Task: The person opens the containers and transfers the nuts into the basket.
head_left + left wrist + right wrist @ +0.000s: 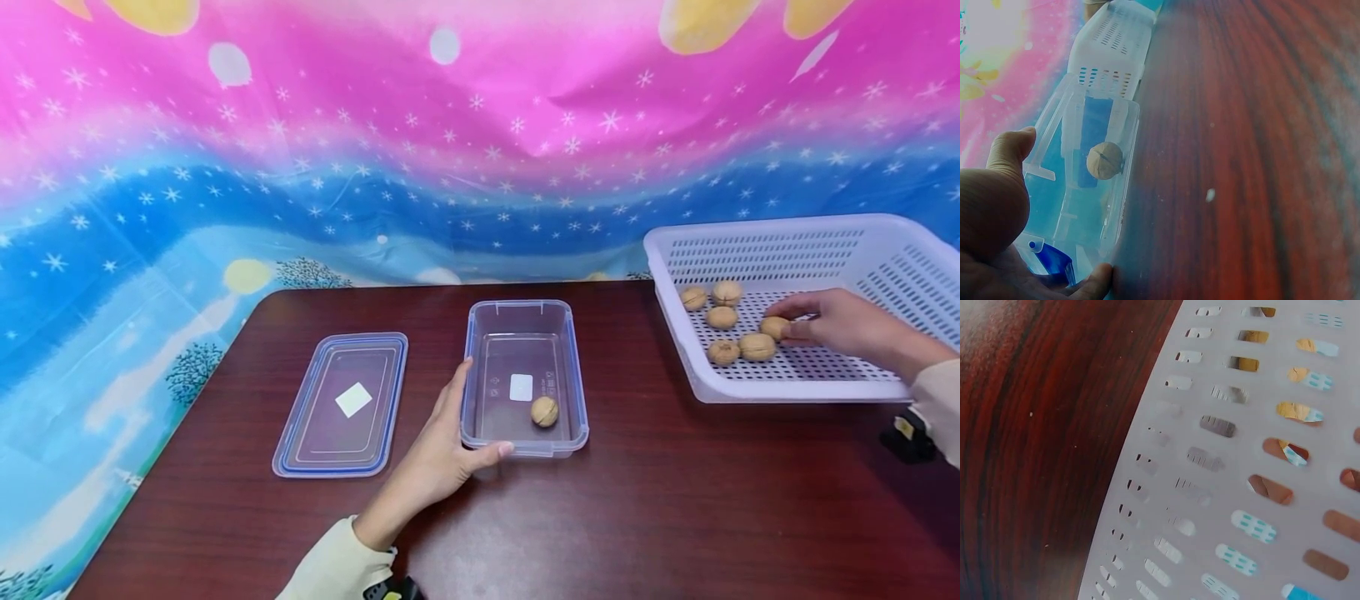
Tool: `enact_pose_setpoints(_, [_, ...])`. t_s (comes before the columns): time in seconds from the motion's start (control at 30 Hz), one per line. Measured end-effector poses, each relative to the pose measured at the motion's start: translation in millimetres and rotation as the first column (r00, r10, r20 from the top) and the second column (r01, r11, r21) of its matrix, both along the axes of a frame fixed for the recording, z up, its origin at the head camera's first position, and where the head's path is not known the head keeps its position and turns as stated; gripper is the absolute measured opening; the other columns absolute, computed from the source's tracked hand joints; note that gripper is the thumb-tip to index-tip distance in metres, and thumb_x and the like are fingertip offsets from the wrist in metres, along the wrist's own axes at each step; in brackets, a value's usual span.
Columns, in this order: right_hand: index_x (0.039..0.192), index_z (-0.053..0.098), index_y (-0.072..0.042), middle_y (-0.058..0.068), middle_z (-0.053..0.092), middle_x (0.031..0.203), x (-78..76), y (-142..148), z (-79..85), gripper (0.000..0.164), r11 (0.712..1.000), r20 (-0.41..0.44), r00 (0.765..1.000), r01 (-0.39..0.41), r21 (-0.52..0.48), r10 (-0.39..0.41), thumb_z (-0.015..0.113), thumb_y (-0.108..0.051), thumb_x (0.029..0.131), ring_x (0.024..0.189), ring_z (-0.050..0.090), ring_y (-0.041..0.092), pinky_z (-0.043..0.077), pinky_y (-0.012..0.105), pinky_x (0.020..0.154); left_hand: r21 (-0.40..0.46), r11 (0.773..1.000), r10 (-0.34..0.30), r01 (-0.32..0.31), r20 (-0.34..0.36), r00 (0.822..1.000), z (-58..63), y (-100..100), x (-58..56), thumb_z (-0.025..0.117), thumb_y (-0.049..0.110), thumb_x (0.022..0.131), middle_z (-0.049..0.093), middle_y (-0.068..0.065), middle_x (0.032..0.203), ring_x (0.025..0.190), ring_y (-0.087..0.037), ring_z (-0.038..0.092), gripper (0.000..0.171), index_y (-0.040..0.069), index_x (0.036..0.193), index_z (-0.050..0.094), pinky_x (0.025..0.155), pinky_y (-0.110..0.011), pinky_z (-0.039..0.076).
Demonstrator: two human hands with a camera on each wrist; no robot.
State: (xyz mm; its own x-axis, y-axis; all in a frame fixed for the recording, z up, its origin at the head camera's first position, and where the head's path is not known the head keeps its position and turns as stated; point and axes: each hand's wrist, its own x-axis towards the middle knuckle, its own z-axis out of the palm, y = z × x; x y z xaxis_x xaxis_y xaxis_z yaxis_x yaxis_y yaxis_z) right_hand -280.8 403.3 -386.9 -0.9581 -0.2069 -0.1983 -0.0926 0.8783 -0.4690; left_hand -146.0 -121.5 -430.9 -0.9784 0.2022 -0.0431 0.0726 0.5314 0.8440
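Observation:
A clear plastic food container point(487, 417) with blue edging stands uncovered on the table, one walnut point(544, 412) inside near its front right corner. My left hand point(442, 446) grips the container's near left corner, thumb over the front rim and fingers along the left wall. In the left wrist view that walnut point(1104, 160) shows through the clear wall. Over at the right, my right hand point(843, 325) reaches into a white perforated basket point(693, 375) and pinches a walnut point(774, 327) between thumb and fingers. Several more walnuts point(757, 347) lie around it on the basket floor.
The container's lid point(341, 404), clear with a blue seal and a white label, lies flat to the left. A dark reddish wooden table point(637, 517) carries everything. Behind its far edge hangs a colourful printed cloth point(450, 167). In the right wrist view, the basket's slotted wall point(1210, 456) hides the hand's work.

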Motion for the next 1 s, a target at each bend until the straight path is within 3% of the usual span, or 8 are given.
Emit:
enact_pose_setpoints(0.07, [0.137, 0.058, 0.013, 0.042, 0.057, 0.136, -0.4, 0.7, 0.0, 0.042, 1.0, 0.003, 1.0, -0.008, 0.014, 0.008, 0.064, -0.007, 0.1, 0.112, 0.065, 0.046, 0.051, 0.056, 0.095, 0.003, 1.0, 0.0, 0.0, -0.001, 1.0, 0.2, -0.1, -0.2, 0.09, 0.037, 0.082, 0.024, -0.009, 0.173, 0.151, -0.034, 0.038, 0.118, 0.032, 0.17, 0.01, 0.12, -0.058, 0.035])
enact_pose_setpoints(0.13, [0.139, 0.057, 0.013, 0.044, 0.054, 0.138, -0.7, 0.8, -0.2, 0.045, 1.0, 0.004, 1.0, -0.017, 0.025, 0.017, 0.065, -0.007, 0.099, 0.118, 0.057, 0.056, 0.049, 0.06, 0.093, 0.003, 1.0, 0.0, 0.0, -0.002, 1.0, 0.1, -0.2, -0.3, 0.09, 0.037, 0.082, 0.024, -0.009, 0.173, 0.151, -0.034, 0.038, 0.118, 0.032, 0.17, 0.01, 0.12, -0.058, 0.035])
enact_pose_setpoints(0.3, [0.141, 0.054, 0.015, 0.043, 0.054, 0.138, -1.2, -0.2, -0.9, 0.054, 0.999, 0.033, 0.999, -0.039, 0.008, 0.039, 0.07, -0.006, 0.094, 0.105, 0.062, 0.023, 0.051, 0.026, 0.077, -0.001, 1.0, 0.0, 0.0, 0.005, 1.0, -0.1, -0.5, -0.3, 0.09, 0.039, 0.082, 0.023, -0.009, 0.173, 0.152, -0.034, 0.037, 0.118, 0.034, 0.169, 0.009, 0.119, -0.059, 0.035])
enact_pose_setpoints(0.4, [0.142, 0.053, 0.015, 0.043, 0.053, 0.139, -1.0, -0.6, -0.8, 0.055, 0.999, 0.044, 0.998, -0.04, 0.001, 0.04, 0.07, -0.006, 0.095, 0.105, 0.06, 0.016, 0.049, 0.019, 0.075, 0.0, 1.0, -0.001, 0.001, 0.007, 1.0, -0.4, -0.6, -0.4, 0.089, 0.039, 0.082, 0.023, -0.009, 0.173, 0.152, -0.034, 0.036, 0.118, 0.035, 0.169, 0.009, 0.119, -0.06, 0.035])
enact_pose_setpoints(0.67, [0.141, 0.049, 0.02, 0.045, 0.056, 0.133, -2.1, 0.8, -0.7, 0.054, 0.999, 0.029, 0.999, -0.044, 0.007, 0.044, 0.067, -0.003, 0.096, 0.102, 0.066, 0.026, 0.053, 0.023, 0.073, 0.0, 1.0, 0.002, -0.002, 0.003, 1.0, -0.5, -1.4, 0.2, 0.09, 0.038, 0.082, 0.024, -0.008, 0.173, 0.152, -0.034, 0.037, 0.119, 0.034, 0.169, 0.01, 0.119, -0.059, 0.035])
enact_pose_setpoints(0.77, [0.142, 0.045, 0.022, 0.048, 0.054, 0.132, -1.2, 1.4, -0.1, 0.05, 1.0, 0.037, 0.999, -0.022, -0.003, 0.022, 0.06, -0.001, 0.1, 0.101, 0.07, 0.038, 0.06, 0.038, 0.079, 0.003, 1.0, 0.003, -0.003, 0.001, 1.0, -0.1, -1.4, 0.5, 0.09, 0.037, 0.082, 0.024, -0.008, 0.173, 0.151, -0.034, 0.039, 0.119, 0.033, 0.169, 0.01, 0.119, -0.058, 0.035])
enact_pose_setpoints(0.9, [0.143, 0.041, 0.024, 0.051, 0.05, 0.133, 0.8, 3.8, 2.2, 0.05, 1.0, 0.038, 0.999, 0.008, -0.019, -0.007, 0.056, 0.001, 0.101, 0.11, 0.063, 0.056, 0.058, 0.057, 0.084, -0.002, 1.0, 0.002, -0.002, 0.005, 1.0, -0.3, -1.3, 0.6, 0.09, 0.038, 0.082, 0.023, -0.007, 0.173, 0.151, -0.033, 0.039, 0.118, 0.034, 0.169, 0.009, 0.119, -0.057, 0.035])
enact_pose_setpoints(1.0, [0.141, 0.043, 0.024, 0.05, 0.051, 0.133, 2.0, 7.0, 5.0, 0.05, 1.0, 0.013, 1.0, 0.018, -0.006, -0.018, 0.057, 0.0, 0.1, 0.11, 0.063, 0.054, 0.058, 0.051, 0.081, -0.003, 1.0, 0.0, 0.0, 0.007, 1.0, -0.7, -0.8, 0.0, 0.089, 0.039, 0.083, 0.024, -0.007, 0.173, 0.151, -0.033, 0.039, 0.118, 0.034, 0.169, 0.009, 0.119, -0.057, 0.036])
